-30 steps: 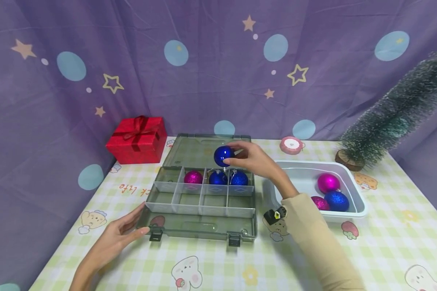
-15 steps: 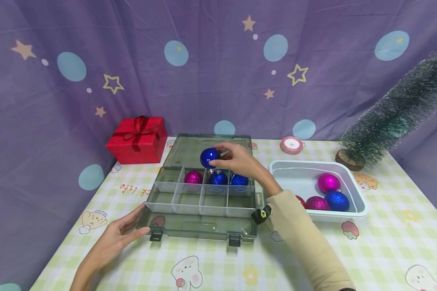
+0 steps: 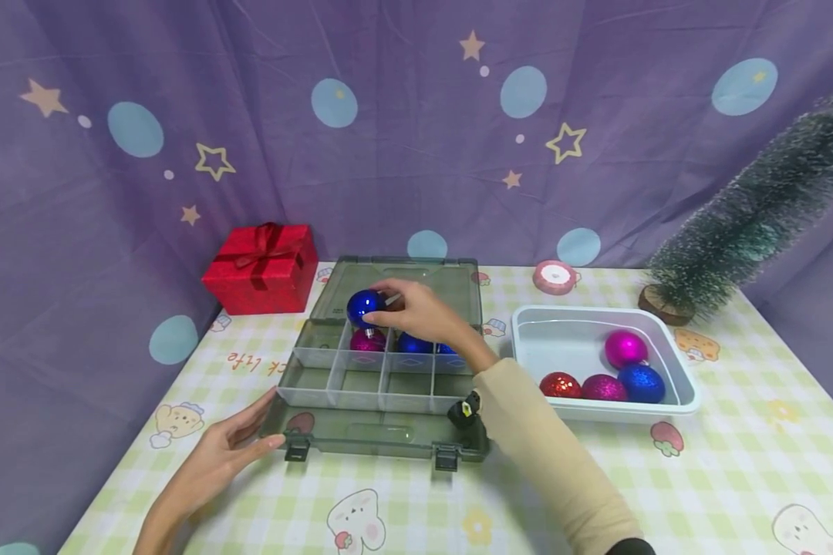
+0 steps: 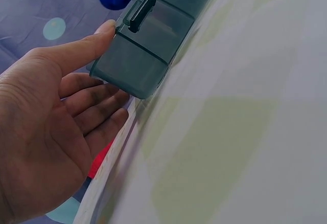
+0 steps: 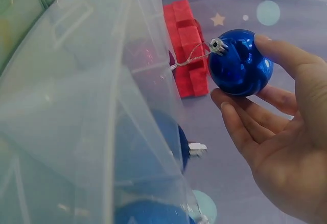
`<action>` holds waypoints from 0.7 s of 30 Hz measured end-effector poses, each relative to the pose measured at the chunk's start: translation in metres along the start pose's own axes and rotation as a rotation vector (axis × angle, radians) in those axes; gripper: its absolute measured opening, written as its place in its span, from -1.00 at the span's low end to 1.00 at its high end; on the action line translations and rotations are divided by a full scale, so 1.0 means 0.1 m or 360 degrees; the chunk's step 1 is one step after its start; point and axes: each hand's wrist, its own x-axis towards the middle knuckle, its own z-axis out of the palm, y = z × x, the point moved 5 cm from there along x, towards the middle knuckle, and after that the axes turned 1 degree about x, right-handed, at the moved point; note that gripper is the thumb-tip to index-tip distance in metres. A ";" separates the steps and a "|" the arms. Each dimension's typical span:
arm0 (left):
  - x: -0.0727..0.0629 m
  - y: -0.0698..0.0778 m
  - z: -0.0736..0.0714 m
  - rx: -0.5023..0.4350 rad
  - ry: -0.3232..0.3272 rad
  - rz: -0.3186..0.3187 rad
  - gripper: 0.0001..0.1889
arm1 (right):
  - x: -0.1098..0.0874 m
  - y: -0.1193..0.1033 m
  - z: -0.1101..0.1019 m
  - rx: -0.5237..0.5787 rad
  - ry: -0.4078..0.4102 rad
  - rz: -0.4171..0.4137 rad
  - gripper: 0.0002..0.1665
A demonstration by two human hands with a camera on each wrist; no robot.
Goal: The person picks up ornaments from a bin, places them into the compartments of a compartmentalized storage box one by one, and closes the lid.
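Note:
My right hand (image 3: 416, 308) holds a shiny blue Christmas bauble (image 3: 365, 308) between thumb and fingers, its silver cap and string loop (image 5: 191, 58) hanging downward. The bauble is over the back row of a grey, see-through divided case (image 3: 382, 432), just above a pink glitter bauble (image 3: 367, 341). To the right, a blue bauble (image 3: 414, 344) sits in its own compartment, and another blue one (image 3: 447, 348) is partly hidden by my arm. My left hand (image 3: 215, 455) rests at the case's front left corner, thumb (image 4: 104, 29) against the front and relaxed fingers beside the left wall.
A white basin (image 3: 690, 385) at right holds a red glitter bauble (image 3: 561, 385), two pink baubles and a blue one. Behind stand a red gift box (image 3: 260, 270), a ribbon roll (image 3: 554, 277) and a small artificial tree (image 3: 743, 216). The case lid (image 3: 444, 289) lies back.
My right hand has carried the shiny blue bauble leftward, from above the right-hand compartments to above the pink bauble. The red bauble in the basin has come into view. My left hand stays put.

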 end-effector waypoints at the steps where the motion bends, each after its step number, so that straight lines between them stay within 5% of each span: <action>1: 0.00 0.00 0.00 0.0002 -0.0001 -0.0003 -0.24 | 0.02 0.00 0.03 0.0006 -0.0004 0.0001 -0.33; 21: 0.00 0.00 0.00 0.0031 0.0010 0.0017 -0.25 | 0.28 -0.07 0.39 0.0080 -0.0013 0.0012 -0.33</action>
